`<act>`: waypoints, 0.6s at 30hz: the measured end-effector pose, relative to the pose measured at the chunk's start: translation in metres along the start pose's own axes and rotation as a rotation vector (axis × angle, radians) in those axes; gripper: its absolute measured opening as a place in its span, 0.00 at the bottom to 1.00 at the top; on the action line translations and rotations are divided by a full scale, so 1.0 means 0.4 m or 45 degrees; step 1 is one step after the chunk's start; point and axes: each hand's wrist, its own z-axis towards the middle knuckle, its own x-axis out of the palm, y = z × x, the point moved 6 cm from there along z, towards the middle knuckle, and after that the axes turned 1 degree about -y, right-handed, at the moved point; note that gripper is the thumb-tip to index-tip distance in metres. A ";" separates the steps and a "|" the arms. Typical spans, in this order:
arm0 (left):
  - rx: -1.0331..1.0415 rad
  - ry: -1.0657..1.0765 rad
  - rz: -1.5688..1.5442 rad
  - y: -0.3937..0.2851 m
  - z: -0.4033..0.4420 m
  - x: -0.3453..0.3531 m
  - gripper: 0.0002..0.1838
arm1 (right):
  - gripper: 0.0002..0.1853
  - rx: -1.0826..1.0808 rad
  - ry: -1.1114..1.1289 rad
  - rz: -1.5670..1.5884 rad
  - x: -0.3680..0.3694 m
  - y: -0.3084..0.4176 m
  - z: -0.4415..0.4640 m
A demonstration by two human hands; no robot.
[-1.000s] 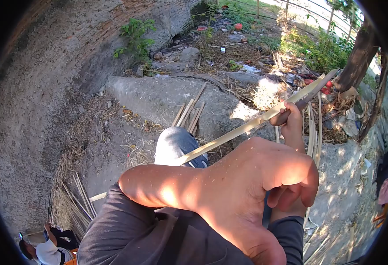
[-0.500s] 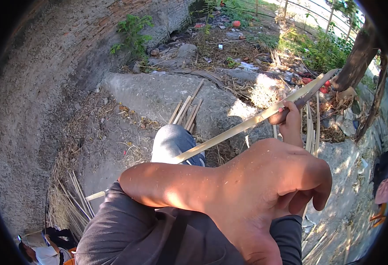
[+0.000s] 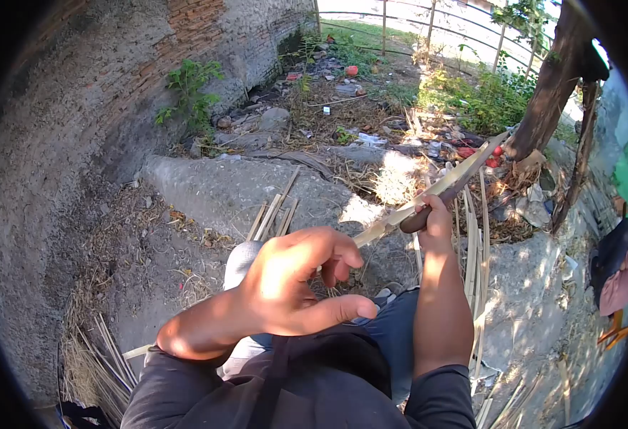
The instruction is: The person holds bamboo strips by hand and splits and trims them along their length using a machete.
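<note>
My right hand (image 3: 432,220) is closed around the dark handle of a long-bladed knife (image 3: 464,179), which points up and right toward a tree trunk. A pale split strip (image 3: 407,207) lies along the blade and slants down left, passing out of sight near my left hand (image 3: 307,282). That hand is in front of my lap, its thumb apart and its fingers loosely bent, with nothing visible in its grasp. Its fingertips appear close to the strip; whether they touch it I cannot tell.
Short strips (image 3: 275,214) lean on a concrete slab (image 3: 214,186) ahead. Longer strips (image 3: 477,264) lie right of my right forearm, and a bundle (image 3: 103,365) is at lower left. A rough wall (image 3: 56,143) rises at left; a tree trunk (image 3: 553,86) stands at upper right.
My left hand has moved left, away from my right forearm, and its thumb now shows apart. The view has shifted, and my right hand still holds the knife.
</note>
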 end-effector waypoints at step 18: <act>-1.133 -0.254 1.088 0.331 -0.899 -0.147 0.27 | 0.12 -0.090 0.007 -0.332 0.029 -0.017 -0.015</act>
